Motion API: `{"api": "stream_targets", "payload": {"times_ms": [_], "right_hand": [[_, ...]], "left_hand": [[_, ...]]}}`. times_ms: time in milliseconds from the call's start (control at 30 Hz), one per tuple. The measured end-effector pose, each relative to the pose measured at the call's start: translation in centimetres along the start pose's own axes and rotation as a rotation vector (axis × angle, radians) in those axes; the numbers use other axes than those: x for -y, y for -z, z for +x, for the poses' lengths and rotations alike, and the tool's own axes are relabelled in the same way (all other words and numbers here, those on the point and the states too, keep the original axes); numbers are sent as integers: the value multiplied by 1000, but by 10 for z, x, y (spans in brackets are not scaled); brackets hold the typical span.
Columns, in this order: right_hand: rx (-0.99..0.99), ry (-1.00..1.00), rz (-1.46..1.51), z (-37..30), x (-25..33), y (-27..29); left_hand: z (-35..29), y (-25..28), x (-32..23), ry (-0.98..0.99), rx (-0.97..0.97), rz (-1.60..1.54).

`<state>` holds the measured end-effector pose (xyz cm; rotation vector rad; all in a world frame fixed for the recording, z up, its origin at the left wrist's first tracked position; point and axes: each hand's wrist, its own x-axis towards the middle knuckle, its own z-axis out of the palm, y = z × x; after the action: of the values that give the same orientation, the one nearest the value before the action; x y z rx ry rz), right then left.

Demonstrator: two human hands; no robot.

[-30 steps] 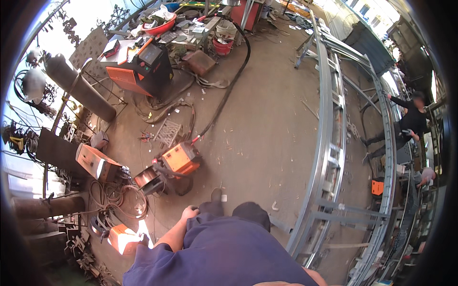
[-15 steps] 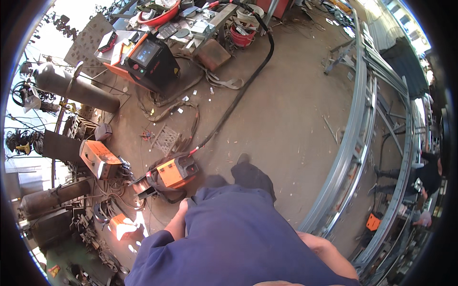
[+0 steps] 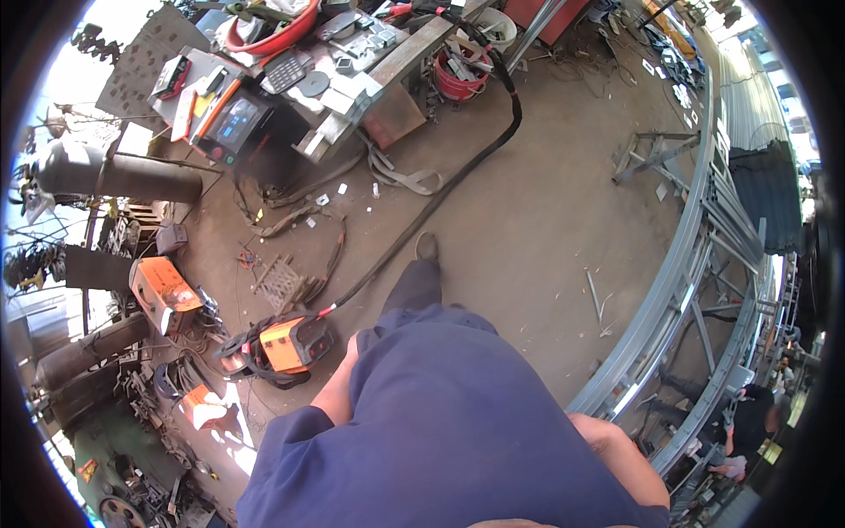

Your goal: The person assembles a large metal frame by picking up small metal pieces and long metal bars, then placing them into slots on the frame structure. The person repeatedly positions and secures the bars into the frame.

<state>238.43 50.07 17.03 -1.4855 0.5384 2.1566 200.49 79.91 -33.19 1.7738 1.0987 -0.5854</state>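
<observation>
My left forearm [image 3: 338, 394] hangs down along the dark blue shirt [image 3: 431, 414]. My left hand [image 3: 352, 347] is at its end beside my hip, its fingers hidden, so I cannot see whether it holds anything. Nearest to it on the floor is an orange and black wire feeder [image 3: 295, 343] with a wire spool and a thick black cable [image 3: 440, 195]. On the other side, my right arm [image 3: 621, 453] shows bare beside the shirt. The right hand itself is out of sight. One shoe [image 3: 426, 246] reaches forward on the brown floor.
A bench [image 3: 414, 55] with a red basin [image 3: 273, 35] stands ahead, beside a black and orange welding machine [image 3: 242, 132]. Gas cylinders [image 3: 123, 176] and orange machines [image 3: 165, 290] line the left. Long steel beams [image 3: 656, 326] run along the right; beyond them a person [image 3: 748, 422] works.
My view has shifted forward and turned slightly. One foot has stepped ahead. The bench and the red bucket appear closer, and the wire feeder has slid left and down in view.
</observation>
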Motion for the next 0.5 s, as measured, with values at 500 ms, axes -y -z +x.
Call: {"api": "stream_targets", "payload": {"times_ms": [500], "right_hand": [[-75, 273, -660, 14, 431, 216]], "left_hand": [[132, 118, -353, 371, -242, -778]]}}
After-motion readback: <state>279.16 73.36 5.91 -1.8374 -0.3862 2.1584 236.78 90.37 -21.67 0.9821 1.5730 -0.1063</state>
